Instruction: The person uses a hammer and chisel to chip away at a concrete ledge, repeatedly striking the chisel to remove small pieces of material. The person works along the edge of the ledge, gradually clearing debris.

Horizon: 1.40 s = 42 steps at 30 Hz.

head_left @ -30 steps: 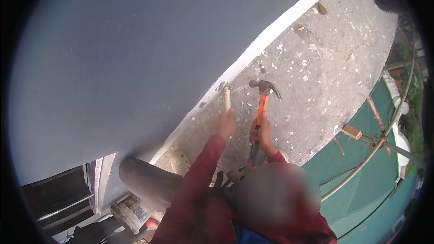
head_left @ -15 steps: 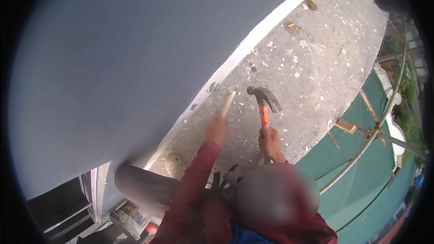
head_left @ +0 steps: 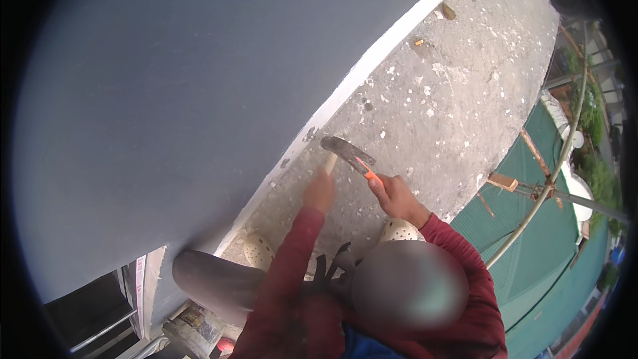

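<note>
My right hand (head_left: 399, 198) is wrapped round the orange handle of a claw hammer (head_left: 347, 151). The hammer lies slanted, its dark head at the upper end of a short pale stick (head_left: 330, 163). Whether the two touch I cannot tell. That stick is gripped low down in my closed left hand (head_left: 319, 193), which is a little blurred. Its lower part is hidden in the fist. Both hands are over rough concrete (head_left: 425, 119), close to the white strip (head_left: 318, 118) along the foot of the wall.
A grey wall (head_left: 179, 93) fills the left side. White chips and an orange stub (head_left: 419, 42) lie on the concrete. Past its right edge are a green corrugated roof (head_left: 531, 226), a long pole (head_left: 531, 216) and a wood block (head_left: 502, 181). A dirty bucket (head_left: 193, 326) stands lower left.
The hammer has swung left and tilted over, its head now at the top of the pale stick. My right hand turned with it; my left hand stays nearly in place.
</note>
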### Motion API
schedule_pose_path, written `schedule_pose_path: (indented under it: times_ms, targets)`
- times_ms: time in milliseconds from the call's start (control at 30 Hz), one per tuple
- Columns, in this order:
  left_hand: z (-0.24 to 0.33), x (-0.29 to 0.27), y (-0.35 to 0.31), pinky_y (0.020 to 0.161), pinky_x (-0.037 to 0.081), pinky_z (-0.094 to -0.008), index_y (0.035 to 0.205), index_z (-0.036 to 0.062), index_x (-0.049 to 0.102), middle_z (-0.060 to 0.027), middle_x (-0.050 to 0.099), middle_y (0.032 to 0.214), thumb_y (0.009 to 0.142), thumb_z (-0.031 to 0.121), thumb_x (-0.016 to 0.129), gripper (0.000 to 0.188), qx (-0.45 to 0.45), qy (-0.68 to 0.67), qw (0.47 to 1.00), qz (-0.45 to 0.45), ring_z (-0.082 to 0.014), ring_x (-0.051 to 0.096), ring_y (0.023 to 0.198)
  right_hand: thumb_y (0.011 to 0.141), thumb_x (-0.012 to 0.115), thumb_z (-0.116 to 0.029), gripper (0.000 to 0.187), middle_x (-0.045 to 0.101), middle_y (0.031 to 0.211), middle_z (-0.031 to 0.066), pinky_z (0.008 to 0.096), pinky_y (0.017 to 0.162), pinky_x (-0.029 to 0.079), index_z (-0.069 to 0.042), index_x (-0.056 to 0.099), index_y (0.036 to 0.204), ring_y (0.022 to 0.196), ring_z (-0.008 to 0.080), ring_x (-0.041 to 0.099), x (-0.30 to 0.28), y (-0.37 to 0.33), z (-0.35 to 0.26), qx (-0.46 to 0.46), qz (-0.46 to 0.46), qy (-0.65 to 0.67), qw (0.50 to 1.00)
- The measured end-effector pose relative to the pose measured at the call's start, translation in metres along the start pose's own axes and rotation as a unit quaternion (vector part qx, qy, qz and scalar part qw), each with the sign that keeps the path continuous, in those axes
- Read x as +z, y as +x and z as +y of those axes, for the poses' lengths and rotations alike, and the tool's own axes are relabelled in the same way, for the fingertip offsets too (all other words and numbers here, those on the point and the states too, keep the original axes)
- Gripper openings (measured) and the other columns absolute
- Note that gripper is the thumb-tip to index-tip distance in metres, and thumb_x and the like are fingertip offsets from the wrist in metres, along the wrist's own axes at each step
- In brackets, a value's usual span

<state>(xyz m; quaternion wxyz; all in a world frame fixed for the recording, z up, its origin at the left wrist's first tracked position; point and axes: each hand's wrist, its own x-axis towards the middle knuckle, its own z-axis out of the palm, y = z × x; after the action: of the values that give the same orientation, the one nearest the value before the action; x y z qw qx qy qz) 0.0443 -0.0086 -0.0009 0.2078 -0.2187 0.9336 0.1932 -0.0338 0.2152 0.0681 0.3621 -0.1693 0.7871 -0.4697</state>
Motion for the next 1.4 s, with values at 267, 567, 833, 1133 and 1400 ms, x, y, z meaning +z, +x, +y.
schedule_pose_path:
  times_ms: [267, 567, 833, 1133, 1400]
  targets:
    - [-0.006, -0.015, -0.001, 0.075, 0.05, -0.0591, 0.115, -0.0028, 0.047, -0.0323, 0.065, 0.085, 0.103, 0.035, 0.046, 0.04, -0.009, -0.037, 0.998, -0.043, -0.0506, 0.065, 0.083, 0.104, 0.037, -0.053, 0.068, 0.056, 0.066, 0.0276, 0.0479, 0.064, 0.045, 0.006, 0.058, 0.076, 0.062, 0.0411, 0.057, 0.001, 0.004, 0.023, 0.073, 0.001, -0.024, 0.997]
    - [-0.015, -0.026, -0.031, 0.071, 0.051, -0.0495, 0.11, 0.0027, 0.058, -0.0229, 0.068, 0.091, 0.098, 0.043, 0.055, 0.042, -0.001, -0.127, 0.986, 0.111, -0.0407, 0.068, 0.079, 0.102, 0.032, -0.064, 0.068, 0.045, 0.056, -0.0007, 0.0265, 0.043, 0.035, -0.007, 0.048, 0.069, 0.046, 0.0088, 0.043, 0.071, 0.028, 0.018, -0.044, 0.185, 0.277, 0.942]
    - [-0.015, -0.04, -0.03, 0.073, 0.051, -0.0501, 0.119, 0.006, 0.059, -0.0171, 0.069, 0.104, 0.1, 0.039, 0.055, 0.039, 0.034, 0.041, 0.968, 0.245, -0.0388, 0.067, 0.086, 0.1, 0.03, -0.068, 0.071, 0.043, 0.052, -0.0003, 0.0273, 0.039, 0.033, -0.007, 0.048, 0.069, 0.041, 0.0098, 0.043, 0.129, 0.018, 0.03, 0.018, 0.187, 0.382, 0.905]
    - [-0.026, -0.034, -0.02, 0.072, 0.05, -0.0528, 0.106, 0.0095, 0.058, -0.0138, 0.068, 0.093, 0.098, 0.036, 0.056, 0.028, 0.025, 0.021, 0.967, 0.251, -0.0399, 0.066, 0.084, 0.104, 0.031, -0.058, 0.063, 0.043, 0.058, -0.0001, 0.0318, 0.048, 0.033, -0.006, 0.049, 0.072, 0.053, 0.0105, 0.041, 0.141, -0.003, 0.035, -0.014, 0.155, 0.377, 0.913]
    - [-0.029, -0.027, -0.012, 0.066, 0.05, -0.0552, 0.095, 0.0087, 0.052, -0.0193, 0.068, 0.086, 0.099, 0.037, 0.054, 0.028, 0.028, 0.012, 0.977, 0.21, -0.0444, 0.065, 0.075, 0.102, 0.029, -0.063, 0.066, 0.041, 0.058, -0.0008, 0.0304, 0.046, 0.032, -0.008, 0.049, 0.073, 0.05, 0.0105, 0.04, 0.168, 0.019, 0.031, 0.035, 0.158, 0.384, 0.909]
